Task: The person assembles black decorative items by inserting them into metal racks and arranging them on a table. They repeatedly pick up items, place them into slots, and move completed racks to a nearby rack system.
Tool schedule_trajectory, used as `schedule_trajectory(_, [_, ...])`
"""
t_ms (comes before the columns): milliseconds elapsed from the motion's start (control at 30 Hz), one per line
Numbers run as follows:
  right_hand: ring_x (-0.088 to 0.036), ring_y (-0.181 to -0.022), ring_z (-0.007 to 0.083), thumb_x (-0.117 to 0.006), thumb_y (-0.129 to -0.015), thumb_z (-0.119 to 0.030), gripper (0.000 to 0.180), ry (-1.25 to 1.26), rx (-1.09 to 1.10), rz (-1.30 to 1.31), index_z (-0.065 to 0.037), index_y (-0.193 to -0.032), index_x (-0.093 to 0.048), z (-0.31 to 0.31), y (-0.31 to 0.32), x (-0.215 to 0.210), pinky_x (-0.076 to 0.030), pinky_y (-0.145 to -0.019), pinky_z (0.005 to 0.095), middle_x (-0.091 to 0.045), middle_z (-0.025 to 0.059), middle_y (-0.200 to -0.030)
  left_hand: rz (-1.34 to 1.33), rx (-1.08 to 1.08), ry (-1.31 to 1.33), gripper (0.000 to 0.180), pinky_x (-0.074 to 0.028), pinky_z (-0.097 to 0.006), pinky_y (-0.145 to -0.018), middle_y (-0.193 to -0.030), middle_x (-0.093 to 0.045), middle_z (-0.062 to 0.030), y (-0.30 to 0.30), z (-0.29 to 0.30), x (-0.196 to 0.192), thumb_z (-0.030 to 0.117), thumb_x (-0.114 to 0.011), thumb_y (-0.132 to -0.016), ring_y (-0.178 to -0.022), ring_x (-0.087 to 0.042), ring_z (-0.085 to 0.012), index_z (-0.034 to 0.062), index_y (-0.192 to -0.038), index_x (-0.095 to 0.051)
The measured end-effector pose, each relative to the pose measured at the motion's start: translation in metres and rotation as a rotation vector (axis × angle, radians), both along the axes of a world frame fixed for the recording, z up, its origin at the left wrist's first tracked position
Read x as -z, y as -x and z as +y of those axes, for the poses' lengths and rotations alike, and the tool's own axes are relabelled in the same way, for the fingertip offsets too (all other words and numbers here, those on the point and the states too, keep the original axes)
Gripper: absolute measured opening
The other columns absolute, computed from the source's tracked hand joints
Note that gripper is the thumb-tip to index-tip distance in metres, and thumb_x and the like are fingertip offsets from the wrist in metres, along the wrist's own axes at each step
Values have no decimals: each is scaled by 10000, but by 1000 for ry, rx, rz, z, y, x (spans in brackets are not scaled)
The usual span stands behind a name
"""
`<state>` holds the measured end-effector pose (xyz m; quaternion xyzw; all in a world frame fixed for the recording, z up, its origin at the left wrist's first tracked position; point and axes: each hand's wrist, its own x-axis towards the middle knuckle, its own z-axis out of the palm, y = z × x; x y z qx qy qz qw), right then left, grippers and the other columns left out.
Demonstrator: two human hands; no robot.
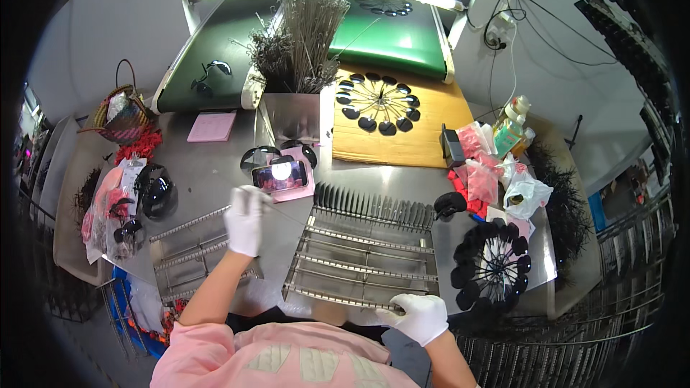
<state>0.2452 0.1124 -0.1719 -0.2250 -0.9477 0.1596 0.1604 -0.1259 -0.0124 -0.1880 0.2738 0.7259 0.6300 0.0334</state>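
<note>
My left hand point(246, 221), in a white glove, is raised over the left side of the metal table. Its fingers are pinched on a thin metal wire point(286, 215) that slants down to the right. My gloved right hand point(419, 318) grips the near right corner of a slotted metal rack point(363, 269). Along the rack's far rail stands a row of dark, flat pieces point(374, 207). Just beyond my left fingers, a phone point(280, 176) with a lit screen leans on black rounded parts over a pink pad. A second slotted rack point(194, 251) lies beneath my left forearm.
A metal bin point(291, 116) holds a dense bundle of hooked wires point(309, 36). Black discs on wires fan out over cardboard point(417, 151) and at right point(496, 264). Bags point(528, 192) and bottles point(509, 133) crowd the right; a basket point(123, 116) stands far left. Green conveyors point(402, 47) lie behind.
</note>
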Motion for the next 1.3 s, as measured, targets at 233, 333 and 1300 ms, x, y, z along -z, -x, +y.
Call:
schedule_trajectory(233, [-662, -532, 245, -867, -691, -444, 350, 33, 32, -79, -116, -698, -744, -18, -36, -19, -515, -500, 329, -665, 54, -602, -430, -206, -275, 155, -422, -245, -476, -724, -600, -36, 80, 30, 66, 197, -517, -1066, -535, -517, -82, 60, -1005, -558])
schedule_trajectory(333, [-640, -503, 225, -894, -643, -432, 343, 35, 57, -61, -125, -657, -741, -27, -59, -12, -499, -492, 318, -653, 31, -580, -541, -173, -167, 150, -421, -250, -455, -723, -610, -48, 85, 45, 83, 201, -502, -1072, -516, -525, -94, 69, -1023, -555])
schedule_trajectory(1300, [-582, -451, 202, -886, -651, -393, 307, -7, -50, -11, -152, -633, -697, -23, -48, -31, -444, -454, 315, -598, 6, -536, -1284, 349, 23, 328, -484, -196, -482, -962, -701, -96, 13, 31, 133, 329, -644, -1007, -633, -595, -111, 24, -1122, -609])
